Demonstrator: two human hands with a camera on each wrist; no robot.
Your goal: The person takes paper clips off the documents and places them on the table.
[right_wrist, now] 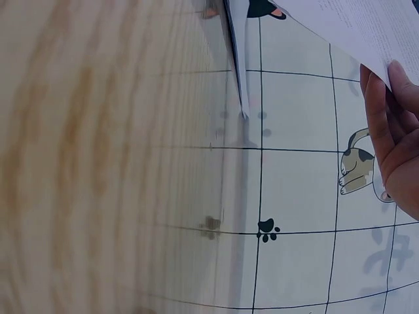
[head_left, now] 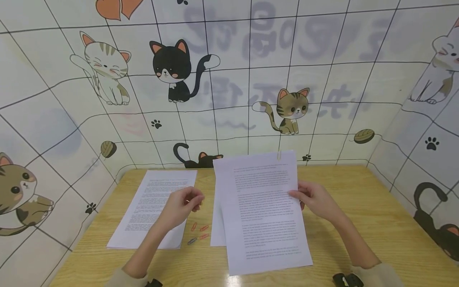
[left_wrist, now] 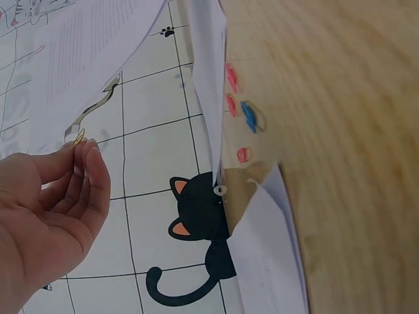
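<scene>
Your left hand (head_left: 181,207) pinches a small gold paper clip (left_wrist: 79,138) between thumb and forefinger; the other fingers (left_wrist: 98,176) curl loosely beneath it. Your right hand (head_left: 315,201) grips the right edge of a raised sheaf of printed pages (head_left: 263,211), thumb on the front, the remaining fingers behind the paper and out of sight. One clip (head_left: 279,155) already sits on the top edge of that sheaf, above your right fingers.

Judged step: clipping the held pages, with a clip picked up and not yet applied. The next move calls for bringing the pinched clip to an edge of the sheaf, keeping the pages squared under your right grip, and sliding the clip on without skewing the sheets.

Just below your left fingers, four loose clips (head_left: 199,233), red and blue, lie on the bench (head_left: 358,199). Beyond them, to the left, a second stack of pages (head_left: 154,207) lies flat. Another sheet (head_left: 216,227) lies partly under the raised sheaf.

How many pages the sheaf contains cannot be told. The printed text is too small to read. The right wrist view shows only the fingertips, and blurred bench grain fills most of it.
</scene>
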